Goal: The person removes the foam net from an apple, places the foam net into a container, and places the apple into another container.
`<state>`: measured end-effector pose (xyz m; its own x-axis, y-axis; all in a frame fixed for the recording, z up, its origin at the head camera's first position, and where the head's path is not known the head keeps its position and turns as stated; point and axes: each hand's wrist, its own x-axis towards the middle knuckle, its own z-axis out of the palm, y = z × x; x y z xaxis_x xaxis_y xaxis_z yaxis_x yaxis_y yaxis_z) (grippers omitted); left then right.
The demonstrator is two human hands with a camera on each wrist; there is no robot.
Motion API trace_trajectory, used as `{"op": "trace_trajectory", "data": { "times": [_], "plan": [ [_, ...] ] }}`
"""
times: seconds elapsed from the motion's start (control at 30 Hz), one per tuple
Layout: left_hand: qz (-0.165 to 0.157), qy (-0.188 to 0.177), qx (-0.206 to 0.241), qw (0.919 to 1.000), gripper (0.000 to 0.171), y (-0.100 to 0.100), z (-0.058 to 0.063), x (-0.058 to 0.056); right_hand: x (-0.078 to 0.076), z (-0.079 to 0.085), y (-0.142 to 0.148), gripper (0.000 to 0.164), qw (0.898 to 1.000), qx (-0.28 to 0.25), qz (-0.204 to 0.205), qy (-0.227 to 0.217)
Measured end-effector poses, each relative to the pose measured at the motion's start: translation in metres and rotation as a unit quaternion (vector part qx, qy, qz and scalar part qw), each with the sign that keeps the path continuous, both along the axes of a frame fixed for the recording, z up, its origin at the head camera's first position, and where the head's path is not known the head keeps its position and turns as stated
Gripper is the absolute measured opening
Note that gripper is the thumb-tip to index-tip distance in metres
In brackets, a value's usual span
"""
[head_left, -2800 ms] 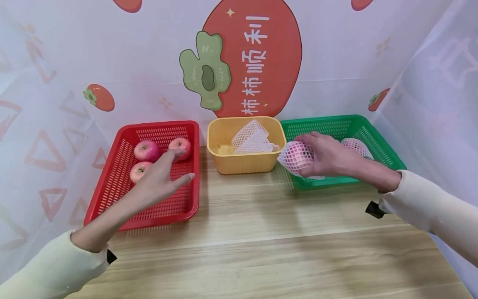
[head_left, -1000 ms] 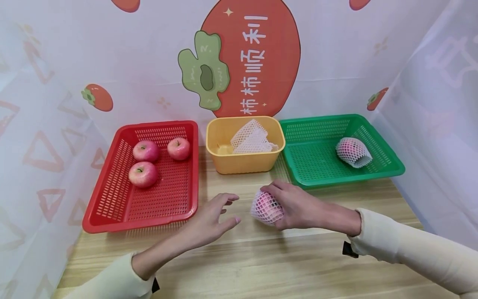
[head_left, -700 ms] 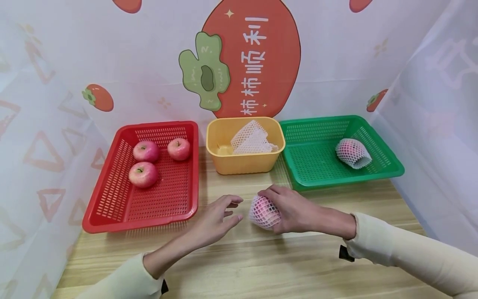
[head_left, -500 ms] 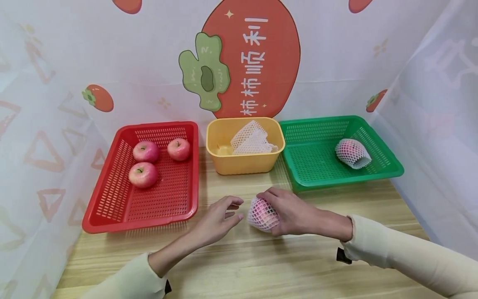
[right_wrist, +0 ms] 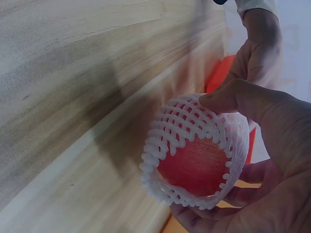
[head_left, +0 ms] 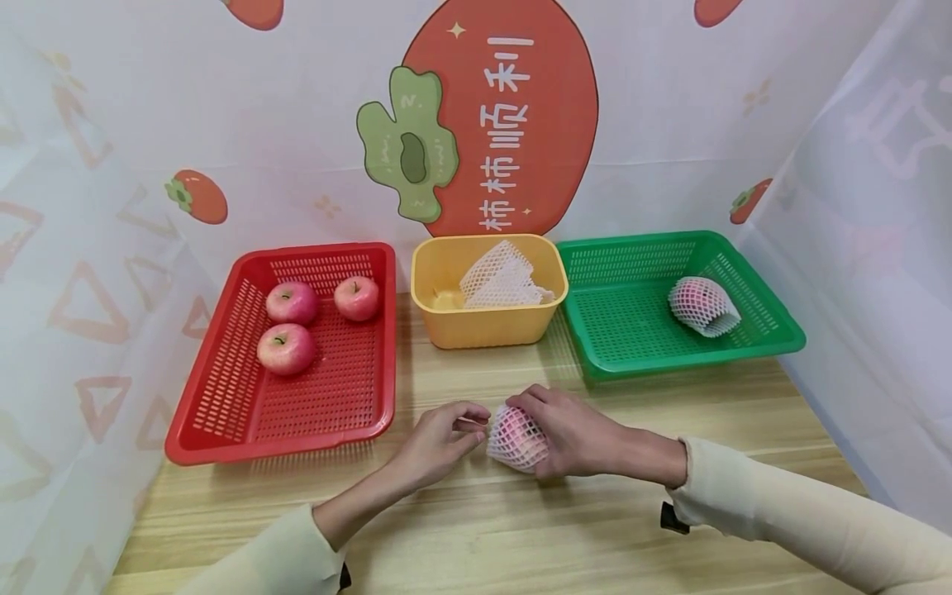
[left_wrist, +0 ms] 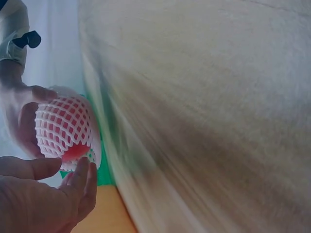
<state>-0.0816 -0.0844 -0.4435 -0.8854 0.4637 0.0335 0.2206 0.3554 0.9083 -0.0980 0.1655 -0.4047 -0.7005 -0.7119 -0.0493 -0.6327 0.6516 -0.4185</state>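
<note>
My right hand grips an apple in a white foam net over the middle of the table. In the right wrist view the net's open end leaves a patch of bare red apple showing. My left hand is at the netted apple's left side, fingers loosely bent. In the left wrist view its thumb and fingertips stand apart by the net's open end; whether they touch the net is unclear. A second netted apple lies in the green basket.
At the left stands a red basket with three bare apples. Between the baskets, a yellow bin holds crumpled white foam netting. A printed cloth hangs behind, above the wooden table.
The right hand has carried the netted apple from the green basket to the table's middle, lately drawing it slightly nearer. The left hand has left the red basket's area and come up beside it.
</note>
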Motion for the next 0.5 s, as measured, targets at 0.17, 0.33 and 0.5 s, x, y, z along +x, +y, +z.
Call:
{"op": "trace_trajectory", "data": {
  "times": [0.17, 0.33, 0.5],
  "plan": [
    [-0.003, -0.021, 0.005, 0.9998, 0.023, 0.0030, -0.0054, -0.0002, 0.0010, -0.0043, -0.0002, 0.090, 1.000, -0.007, 0.002, 0.001],
    [-0.015, -0.030, 0.015, 0.9993, 0.023, 0.0055, -0.0074, -0.0013, 0.0028, -0.0070, -0.0013, 0.091, 1.000, -0.012, 0.003, 0.005],
    [-0.025, -0.042, 0.027, 0.9985, 0.029, 0.0078, -0.0099, -0.0023, 0.0049, -0.0090, -0.0027, 0.092, 1.000, -0.017, 0.000, -0.007]
  ]
}}
